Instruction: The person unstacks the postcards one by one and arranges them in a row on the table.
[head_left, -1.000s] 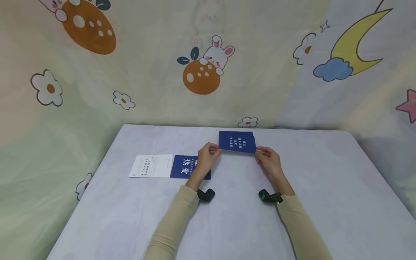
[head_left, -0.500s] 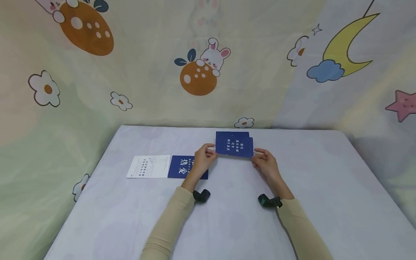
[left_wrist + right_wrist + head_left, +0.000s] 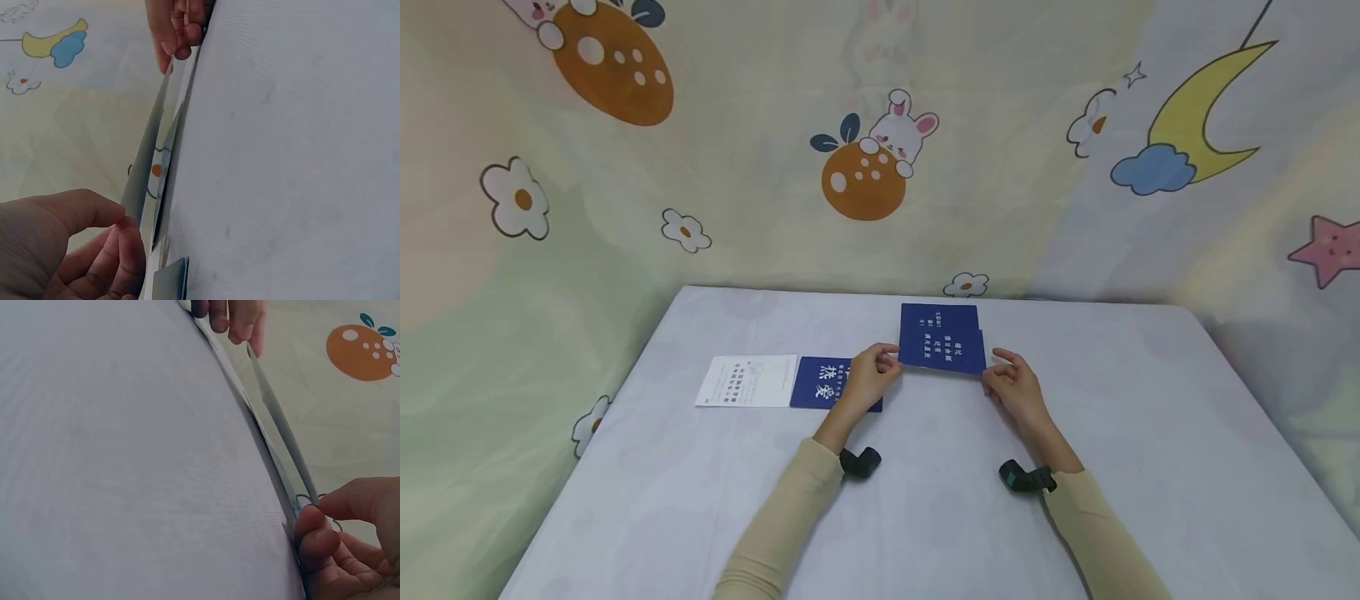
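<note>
A dark blue card (image 3: 942,354) with white lettering is raised slightly off the table, its front edge towards me. My left hand (image 3: 871,375) pinches its left corner between thumb and fingers. At the right corner, my right hand (image 3: 1017,390) pinches it the same way. Another blue card (image 3: 938,315) lies behind and under it, partly covered. Seen almost edge-on in the left wrist view, the held card (image 3: 147,162) is apart from the lower card (image 3: 166,178). The right wrist view shows the held card (image 3: 284,425) spanning both hands.
Left of the hands, a white printed card (image 3: 748,381) lies beside a blue card (image 3: 816,383), which my left hand and wrist partly cover. They rest on a pale cloth-covered table (image 3: 940,517). A patterned curtain (image 3: 760,150) hangs behind the far edge.
The held blue card has come towards me, uncovering more of the card behind it, whose lettering now shows. Both hands have drawn back with it.
</note>
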### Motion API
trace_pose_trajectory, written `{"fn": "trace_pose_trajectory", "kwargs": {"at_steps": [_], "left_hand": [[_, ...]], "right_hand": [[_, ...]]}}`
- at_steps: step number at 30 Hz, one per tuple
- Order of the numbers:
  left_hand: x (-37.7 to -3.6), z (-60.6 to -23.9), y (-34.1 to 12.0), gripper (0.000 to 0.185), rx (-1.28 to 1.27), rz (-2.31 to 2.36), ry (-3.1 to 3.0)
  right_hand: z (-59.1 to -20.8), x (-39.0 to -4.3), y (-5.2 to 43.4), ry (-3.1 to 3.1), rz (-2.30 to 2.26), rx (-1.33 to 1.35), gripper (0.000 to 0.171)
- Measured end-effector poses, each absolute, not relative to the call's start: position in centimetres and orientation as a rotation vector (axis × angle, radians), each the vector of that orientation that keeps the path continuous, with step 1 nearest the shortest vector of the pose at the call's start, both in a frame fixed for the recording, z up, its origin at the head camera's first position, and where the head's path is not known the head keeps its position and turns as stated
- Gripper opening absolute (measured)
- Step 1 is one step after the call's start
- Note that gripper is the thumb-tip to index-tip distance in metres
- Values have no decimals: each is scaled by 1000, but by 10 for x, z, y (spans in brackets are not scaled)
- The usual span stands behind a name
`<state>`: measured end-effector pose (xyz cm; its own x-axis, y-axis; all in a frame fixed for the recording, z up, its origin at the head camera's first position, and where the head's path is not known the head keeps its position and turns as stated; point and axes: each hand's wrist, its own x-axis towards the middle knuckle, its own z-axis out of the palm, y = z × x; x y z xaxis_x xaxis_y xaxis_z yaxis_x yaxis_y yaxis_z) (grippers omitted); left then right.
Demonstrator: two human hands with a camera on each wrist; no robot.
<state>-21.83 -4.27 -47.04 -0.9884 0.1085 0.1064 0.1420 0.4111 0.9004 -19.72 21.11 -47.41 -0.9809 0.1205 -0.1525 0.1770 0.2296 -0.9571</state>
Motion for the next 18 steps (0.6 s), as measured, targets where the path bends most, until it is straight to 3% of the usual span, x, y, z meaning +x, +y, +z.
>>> {"fn": "trace_pose_trajectory", "kwargs": {"at_steps": [18], "left_hand": [[-195, -469, -56, 31, -289, -1645, -2736]], "right_hand": [[-470, -179, 211, 2458, -1760, 177, 44]]}}
